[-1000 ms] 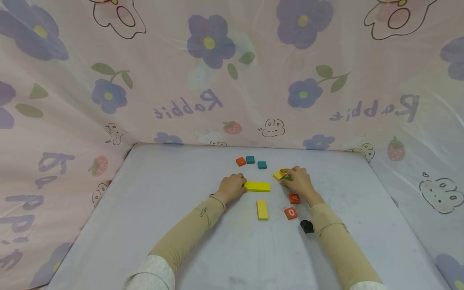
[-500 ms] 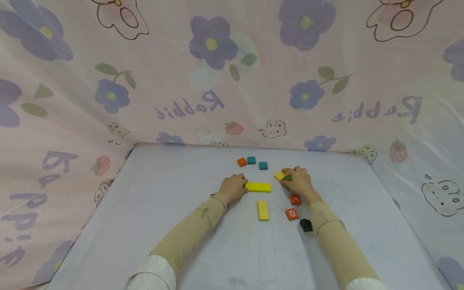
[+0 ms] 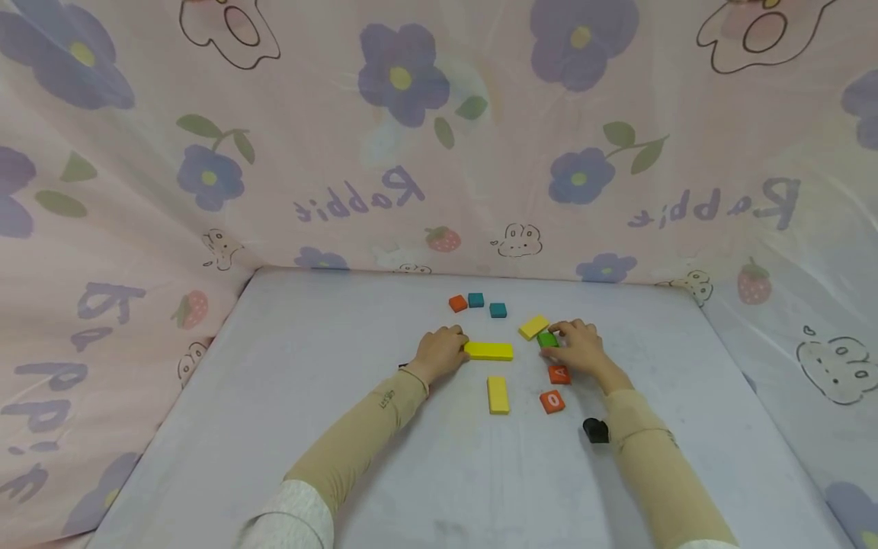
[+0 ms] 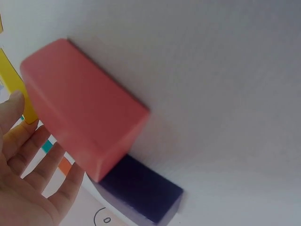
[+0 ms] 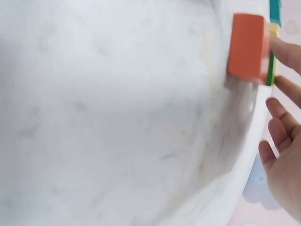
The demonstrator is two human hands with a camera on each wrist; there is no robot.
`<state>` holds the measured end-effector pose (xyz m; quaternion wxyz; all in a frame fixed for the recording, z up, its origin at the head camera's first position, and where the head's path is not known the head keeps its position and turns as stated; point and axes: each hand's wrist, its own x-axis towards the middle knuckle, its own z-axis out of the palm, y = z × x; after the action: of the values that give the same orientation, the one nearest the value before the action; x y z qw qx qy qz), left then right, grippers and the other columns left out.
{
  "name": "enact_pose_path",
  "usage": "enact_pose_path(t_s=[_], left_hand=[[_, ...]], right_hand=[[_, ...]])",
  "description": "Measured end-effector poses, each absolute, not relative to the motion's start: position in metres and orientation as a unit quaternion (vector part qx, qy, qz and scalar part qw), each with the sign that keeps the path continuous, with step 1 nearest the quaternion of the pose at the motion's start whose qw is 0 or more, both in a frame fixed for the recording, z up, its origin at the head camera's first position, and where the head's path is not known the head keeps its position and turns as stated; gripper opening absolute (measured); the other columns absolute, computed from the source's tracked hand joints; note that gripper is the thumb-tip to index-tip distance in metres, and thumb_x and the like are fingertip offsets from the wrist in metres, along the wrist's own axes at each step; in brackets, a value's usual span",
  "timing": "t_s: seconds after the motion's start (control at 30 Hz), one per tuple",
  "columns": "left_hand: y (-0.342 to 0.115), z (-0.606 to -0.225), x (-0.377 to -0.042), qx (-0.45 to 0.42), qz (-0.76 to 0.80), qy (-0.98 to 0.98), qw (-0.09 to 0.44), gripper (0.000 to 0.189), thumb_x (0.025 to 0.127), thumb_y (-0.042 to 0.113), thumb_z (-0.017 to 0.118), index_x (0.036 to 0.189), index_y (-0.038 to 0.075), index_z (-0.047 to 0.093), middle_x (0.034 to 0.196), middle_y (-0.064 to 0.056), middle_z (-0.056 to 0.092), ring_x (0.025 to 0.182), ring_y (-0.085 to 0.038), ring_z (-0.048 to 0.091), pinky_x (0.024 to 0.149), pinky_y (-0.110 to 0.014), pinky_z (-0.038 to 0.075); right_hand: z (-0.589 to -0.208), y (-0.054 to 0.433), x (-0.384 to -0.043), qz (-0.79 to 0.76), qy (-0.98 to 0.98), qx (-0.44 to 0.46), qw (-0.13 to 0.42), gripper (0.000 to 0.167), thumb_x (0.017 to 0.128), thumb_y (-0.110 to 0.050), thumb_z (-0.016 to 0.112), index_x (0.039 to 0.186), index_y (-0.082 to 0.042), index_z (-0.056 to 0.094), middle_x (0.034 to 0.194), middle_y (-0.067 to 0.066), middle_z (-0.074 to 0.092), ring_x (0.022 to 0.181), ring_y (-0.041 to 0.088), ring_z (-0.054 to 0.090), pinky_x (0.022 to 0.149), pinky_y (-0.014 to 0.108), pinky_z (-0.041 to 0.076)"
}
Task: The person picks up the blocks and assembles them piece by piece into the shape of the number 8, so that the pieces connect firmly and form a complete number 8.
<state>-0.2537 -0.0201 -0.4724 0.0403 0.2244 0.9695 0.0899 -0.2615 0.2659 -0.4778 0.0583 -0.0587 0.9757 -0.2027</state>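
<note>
At the left end of a long yellow block (image 3: 488, 351), my left hand (image 3: 439, 354) pinches it between thumb and fingers. The left wrist view shows the thumb and index finger at that yellow block's tip (image 4: 29, 110). My right hand (image 3: 581, 349) has its thumb and index finger on either side of a small green block (image 3: 547, 340), pinching it on the table. A shorter yellow block (image 3: 533, 327) lies slanted just beyond the green one, free of the fingers. In the right wrist view an orange block (image 5: 247, 47) partly hides the green block.
Two orange letter blocks, A (image 3: 559, 374) and O (image 3: 552, 402), lie nearer me, beside another yellow block (image 3: 498, 395). Farther off are an orange block (image 3: 457, 303) and two teal blocks (image 3: 498, 310). Red (image 4: 84, 99) and dark blue (image 4: 141, 190) blocks sit near the left wrist.
My right hand has let go of the slanted yellow block and shifted right, so its fingers are now at the green block. The left hand stays at the long yellow block.
</note>
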Motion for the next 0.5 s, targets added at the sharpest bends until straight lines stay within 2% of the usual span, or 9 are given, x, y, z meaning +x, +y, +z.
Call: enact_pose_path(t_s=[0.27, 0.5], left_hand=[[-0.0189, -0.4731, -0.2549, 0.221, 0.093, 0.97, 0.046, 0.034, 0.09, 0.033, 0.06, 0.119, 0.015, 0.064, 0.114, -0.001, 0.063, 0.096, -0.017, 0.059, 0.078, -0.033, 0.051], [-0.0209, -0.4725, -0.2557, 0.223, 0.1, 0.969, 0.045, 0.035, 0.09, 0.033, 0.06, 0.119, 0.015, 0.064, 0.115, -0.001, 0.063, 0.097, -0.018, 0.059, 0.078, -0.033, 0.051]], right_hand=[[-0.4793, 0.2776, -0.26, -0.225, 0.971, -0.073, 0.046, 0.042, 0.087, -0.027, 0.062, 0.124, -0.006, 0.057, 0.115, 0.023, 0.052, 0.103, 0.039, 0.04, 0.078, 0.047, 0.035], [-0.4795, 0.2725, -0.2595, -0.238, 0.967, -0.082, 0.036, 0.036, 0.085, -0.025, 0.066, 0.117, -0.008, 0.063, 0.109, 0.02, 0.057, 0.1, 0.036, 0.041, 0.078, 0.044, 0.036]])
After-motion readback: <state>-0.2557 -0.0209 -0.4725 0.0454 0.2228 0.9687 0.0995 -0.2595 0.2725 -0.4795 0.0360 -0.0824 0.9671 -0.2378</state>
